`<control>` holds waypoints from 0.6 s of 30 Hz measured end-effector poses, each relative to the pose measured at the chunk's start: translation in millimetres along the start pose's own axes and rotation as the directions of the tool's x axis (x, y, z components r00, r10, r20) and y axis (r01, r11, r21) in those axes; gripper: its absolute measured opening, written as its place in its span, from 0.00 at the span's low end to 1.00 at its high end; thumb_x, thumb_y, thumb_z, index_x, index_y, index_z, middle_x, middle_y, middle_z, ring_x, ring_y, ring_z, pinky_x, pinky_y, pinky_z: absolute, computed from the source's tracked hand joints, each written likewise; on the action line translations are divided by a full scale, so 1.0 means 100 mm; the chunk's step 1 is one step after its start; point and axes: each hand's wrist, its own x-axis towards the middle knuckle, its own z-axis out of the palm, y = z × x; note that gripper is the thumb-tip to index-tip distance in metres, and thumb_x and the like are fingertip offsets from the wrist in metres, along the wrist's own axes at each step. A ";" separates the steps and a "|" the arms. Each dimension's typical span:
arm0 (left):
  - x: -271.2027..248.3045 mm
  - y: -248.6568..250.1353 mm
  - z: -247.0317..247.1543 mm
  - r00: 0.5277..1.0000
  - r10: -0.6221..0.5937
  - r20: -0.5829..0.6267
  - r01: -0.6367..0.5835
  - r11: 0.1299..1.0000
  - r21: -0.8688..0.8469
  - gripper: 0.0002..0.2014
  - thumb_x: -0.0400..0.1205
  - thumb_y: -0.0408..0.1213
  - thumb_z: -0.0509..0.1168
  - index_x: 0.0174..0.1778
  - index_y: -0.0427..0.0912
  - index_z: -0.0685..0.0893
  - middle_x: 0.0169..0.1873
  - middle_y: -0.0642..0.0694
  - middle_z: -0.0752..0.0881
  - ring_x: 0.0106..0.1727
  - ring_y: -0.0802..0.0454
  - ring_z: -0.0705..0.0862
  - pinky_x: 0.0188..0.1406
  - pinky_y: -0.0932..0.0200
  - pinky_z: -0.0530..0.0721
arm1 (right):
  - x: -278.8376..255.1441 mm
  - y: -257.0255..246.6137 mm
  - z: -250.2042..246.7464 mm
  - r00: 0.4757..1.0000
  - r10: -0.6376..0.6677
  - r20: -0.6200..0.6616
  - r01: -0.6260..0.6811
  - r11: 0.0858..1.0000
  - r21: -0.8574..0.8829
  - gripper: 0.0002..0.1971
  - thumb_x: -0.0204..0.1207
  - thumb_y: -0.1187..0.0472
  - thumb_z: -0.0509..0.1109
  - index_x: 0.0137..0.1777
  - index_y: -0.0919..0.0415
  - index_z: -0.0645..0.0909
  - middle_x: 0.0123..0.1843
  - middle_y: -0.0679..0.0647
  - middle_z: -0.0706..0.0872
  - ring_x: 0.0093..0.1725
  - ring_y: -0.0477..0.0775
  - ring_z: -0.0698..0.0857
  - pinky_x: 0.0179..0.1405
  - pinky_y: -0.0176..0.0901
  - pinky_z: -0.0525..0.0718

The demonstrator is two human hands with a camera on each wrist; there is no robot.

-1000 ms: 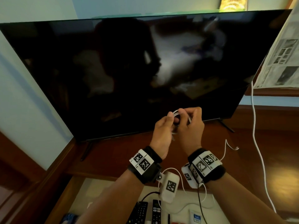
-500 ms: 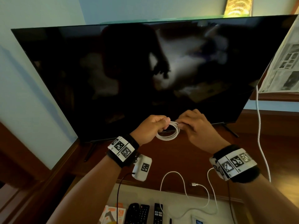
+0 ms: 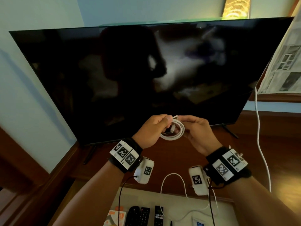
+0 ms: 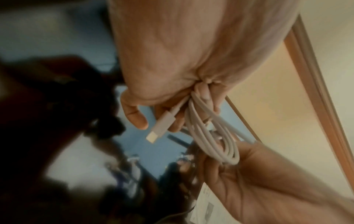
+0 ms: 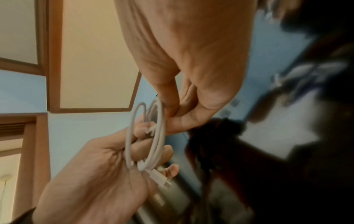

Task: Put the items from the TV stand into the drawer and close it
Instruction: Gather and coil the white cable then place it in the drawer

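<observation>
Drawer (image 3: 162, 192): cut off by the head view's bottom edge at 6 o'clock; only its back part shows.
Remotes (image 3: 143, 216): lower ends cropped at the same edge.
Blue-labelled item (image 3: 199, 223): mostly out of frame; print unreadable.
Cable (image 3: 175, 132): far end hidden inside both hands.
TV reflection (image 3: 179, 75): blurred, contents indistinct.
Wrist-view backgrounds: smeared, dark.
</observation>
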 end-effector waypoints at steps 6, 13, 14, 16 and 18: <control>0.00 -0.05 0.09 0.985 -0.019 -0.173 0.063 0.967 0.249 0.18 0.88 0.56 0.49 0.35 0.55 0.73 0.32 0.54 0.76 0.42 0.47 0.79 0.59 0.35 0.77 | -0.08 -0.04 0.03 0.997 0.048 0.067 -0.055 0.993 0.100 0.15 0.86 0.66 0.61 0.67 0.65 0.85 0.52 0.70 0.91 0.52 0.63 0.92 0.60 0.57 0.87; 0.01 -0.12 0.08 0.988 -0.060 -0.140 0.055 0.998 -0.036 0.18 0.93 0.41 0.58 0.36 0.42 0.77 0.25 0.55 0.74 0.25 0.58 0.73 0.30 0.54 0.75 | -0.18 0.09 0.12 0.920 -0.378 0.104 0.360 0.710 -0.605 0.19 0.77 0.58 0.80 0.67 0.49 0.82 0.38 0.51 0.92 0.36 0.48 0.92 0.40 0.44 0.90; 0.00 -0.12 0.08 0.989 -0.079 -0.123 0.071 0.995 -0.069 0.18 0.93 0.40 0.58 0.36 0.41 0.78 0.23 0.55 0.74 0.23 0.57 0.72 0.27 0.54 0.75 | -0.19 0.10 0.13 0.901 -0.423 0.097 0.383 0.670 -0.636 0.17 0.78 0.56 0.79 0.65 0.49 0.83 0.35 0.49 0.92 0.32 0.47 0.90 0.34 0.42 0.89; -0.01 -0.10 0.08 0.988 -0.109 -0.110 0.094 0.987 -0.133 0.18 0.93 0.40 0.58 0.37 0.39 0.77 0.22 0.51 0.70 0.21 0.56 0.68 0.22 0.57 0.71 | -0.18 0.13 0.12 0.878 -0.472 0.081 0.402 0.635 -0.659 0.16 0.80 0.56 0.77 0.66 0.48 0.82 0.35 0.47 0.91 0.28 0.45 0.88 0.25 0.35 0.84; -0.02 -0.06 0.11 0.988 -0.106 -0.115 0.087 0.984 -0.159 0.18 0.93 0.40 0.58 0.38 0.38 0.76 0.23 0.49 0.68 0.20 0.58 0.65 0.21 0.64 0.66 | -0.17 0.15 0.15 0.873 -0.483 0.057 0.401 0.647 -0.648 0.12 0.84 0.58 0.72 0.65 0.48 0.81 0.37 0.46 0.89 0.27 0.42 0.86 0.23 0.28 0.78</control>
